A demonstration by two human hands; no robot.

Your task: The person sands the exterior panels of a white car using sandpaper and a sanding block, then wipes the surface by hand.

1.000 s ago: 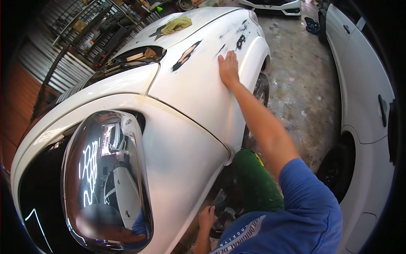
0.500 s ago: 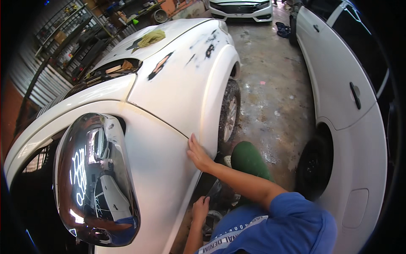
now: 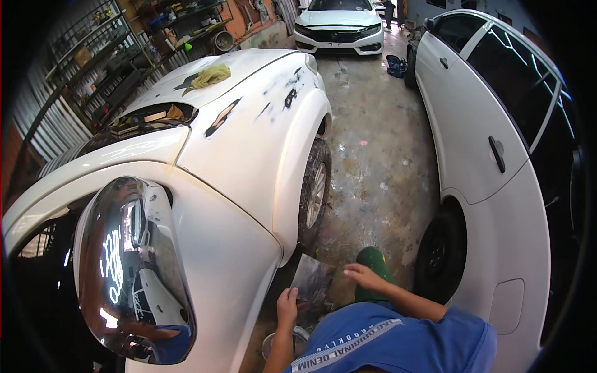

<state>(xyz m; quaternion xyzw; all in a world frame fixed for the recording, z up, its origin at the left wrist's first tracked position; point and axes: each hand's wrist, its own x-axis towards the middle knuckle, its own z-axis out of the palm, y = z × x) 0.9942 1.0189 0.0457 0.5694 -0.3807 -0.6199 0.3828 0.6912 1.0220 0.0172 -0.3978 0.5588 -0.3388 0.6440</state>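
My left hand (image 3: 287, 307) is closed on the edge of a thin grey sheet (image 3: 311, 280) that looks like sandpaper, held low beside the white car. My right hand (image 3: 365, 276) is off the car, to the right of the sheet, its fingers stretched out and nothing visible in them. The car's front door (image 3: 217, 248) and front fender (image 3: 242, 161) have a dull, sanded look, with pale yellowish streaks along the seams. Dark bare patches (image 3: 222, 117) mark the fender farther forward. A chrome side mirror (image 3: 134, 273) stands out from the door at the left.
A pail (image 3: 301, 336) sits below my left forearm, partly hidden. Another white car (image 3: 472, 161) stands at the right, a third (image 3: 339, 31) at the far end. The concrete floor (image 3: 373, 155) between them looks wet. A yellowish cloth (image 3: 211, 75) lies on the hood; shelves (image 3: 109, 56) line the wall.
My right hand has left the door edge near the seam and moved down and right. My left hand has brought the grey sheet up into plainer view. The head view has shifted.
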